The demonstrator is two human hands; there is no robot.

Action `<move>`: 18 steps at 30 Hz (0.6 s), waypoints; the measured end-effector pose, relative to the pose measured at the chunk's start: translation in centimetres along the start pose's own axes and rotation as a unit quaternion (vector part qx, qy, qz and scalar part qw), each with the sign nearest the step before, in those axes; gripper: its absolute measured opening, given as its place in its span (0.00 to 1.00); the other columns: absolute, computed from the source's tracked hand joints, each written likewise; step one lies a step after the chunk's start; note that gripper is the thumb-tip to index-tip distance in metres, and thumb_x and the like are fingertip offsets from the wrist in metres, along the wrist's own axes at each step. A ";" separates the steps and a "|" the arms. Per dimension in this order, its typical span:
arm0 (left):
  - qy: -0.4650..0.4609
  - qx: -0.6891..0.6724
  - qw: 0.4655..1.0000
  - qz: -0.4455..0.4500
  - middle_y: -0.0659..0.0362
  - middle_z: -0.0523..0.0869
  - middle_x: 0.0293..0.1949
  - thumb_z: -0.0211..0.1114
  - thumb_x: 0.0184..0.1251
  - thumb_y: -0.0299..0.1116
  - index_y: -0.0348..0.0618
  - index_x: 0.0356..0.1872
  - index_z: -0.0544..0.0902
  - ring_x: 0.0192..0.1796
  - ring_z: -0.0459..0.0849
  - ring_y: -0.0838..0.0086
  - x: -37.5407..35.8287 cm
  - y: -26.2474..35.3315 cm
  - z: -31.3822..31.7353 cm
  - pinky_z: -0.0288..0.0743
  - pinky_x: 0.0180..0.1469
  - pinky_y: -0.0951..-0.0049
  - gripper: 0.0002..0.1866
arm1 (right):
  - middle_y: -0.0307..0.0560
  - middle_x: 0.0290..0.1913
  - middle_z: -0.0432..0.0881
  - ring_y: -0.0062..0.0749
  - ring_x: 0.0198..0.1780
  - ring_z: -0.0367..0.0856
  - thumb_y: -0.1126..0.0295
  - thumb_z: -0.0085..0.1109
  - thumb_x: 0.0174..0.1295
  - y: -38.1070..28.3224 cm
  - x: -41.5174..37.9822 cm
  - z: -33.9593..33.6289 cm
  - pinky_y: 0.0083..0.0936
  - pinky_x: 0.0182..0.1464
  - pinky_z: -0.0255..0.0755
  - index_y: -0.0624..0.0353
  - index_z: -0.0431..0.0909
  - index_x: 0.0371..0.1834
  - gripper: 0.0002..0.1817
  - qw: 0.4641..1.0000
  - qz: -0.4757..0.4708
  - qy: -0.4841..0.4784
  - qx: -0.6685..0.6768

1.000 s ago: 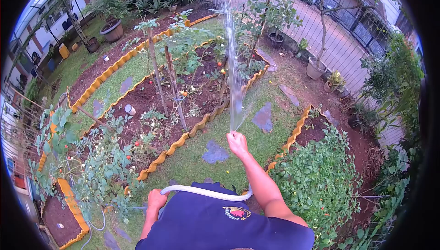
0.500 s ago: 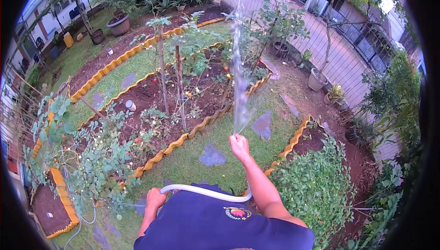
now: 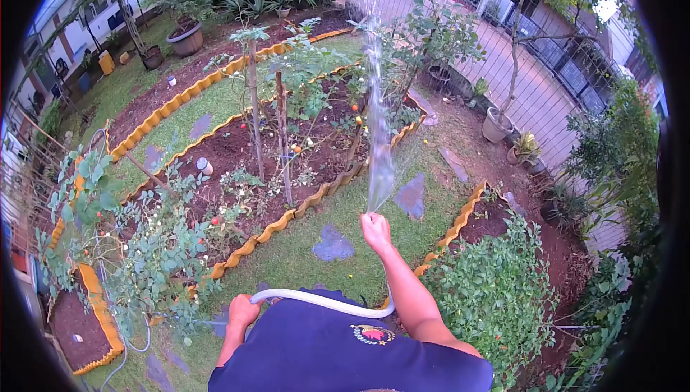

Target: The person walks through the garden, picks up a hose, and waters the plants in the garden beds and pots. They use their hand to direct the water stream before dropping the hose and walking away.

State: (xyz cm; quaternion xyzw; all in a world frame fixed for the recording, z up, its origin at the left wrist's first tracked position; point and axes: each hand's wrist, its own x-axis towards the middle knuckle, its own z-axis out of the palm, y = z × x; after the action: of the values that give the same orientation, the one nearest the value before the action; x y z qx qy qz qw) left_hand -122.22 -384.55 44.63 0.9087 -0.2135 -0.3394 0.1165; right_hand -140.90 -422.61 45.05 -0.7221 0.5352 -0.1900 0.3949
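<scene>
A pale garden hose (image 3: 323,298) curves across the front of my dark blue shirt (image 3: 309,349). My left hand (image 3: 244,310) is closed around the hose at the lower left. Held out in front, my right hand (image 3: 376,231) is closed around the hose's end, which the fingers mostly hide. From there a jet of water (image 3: 379,126) shoots forward and up, fanning slightly near the hand. Beyond it lies a soil bed with tomato plants (image 3: 162,237), red fruit and wooden stakes (image 3: 284,133).
Wavy yellow edging (image 3: 269,228) borders the beds. Flat stepping stones (image 3: 333,243) sit in the grass. A leafy green bush (image 3: 492,277) grows at the right. Potted plants (image 3: 497,125) stand near a wire fence (image 3: 535,61). A thin hose (image 3: 126,352) lies at lower left.
The water jet has changed shape, spreading a little wider near my right hand and breaking up more at the top. Both hands and the hose stay about where they were.
</scene>
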 end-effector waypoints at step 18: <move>-0.001 0.008 1.000 -0.008 0.43 0.86 0.32 0.68 0.56 0.51 0.44 0.32 0.88 0.40 0.86 0.49 -0.2 0.9 0.2 0.78 0.45 0.55 0.19 | 0.64 0.30 0.82 0.55 0.38 0.83 0.54 0.48 0.58 -0.5 -2.2 0.5 0.44 0.43 0.73 0.64 0.81 0.32 0.22 0.994 0.000 -0.103 -0.028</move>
State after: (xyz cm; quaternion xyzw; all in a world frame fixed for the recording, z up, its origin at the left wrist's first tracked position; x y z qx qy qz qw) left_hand -122.76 -385.21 44.93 0.9110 -0.2092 -0.3392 0.1062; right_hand -141.00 -420.38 45.43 -0.7486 0.4970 -0.0998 0.4273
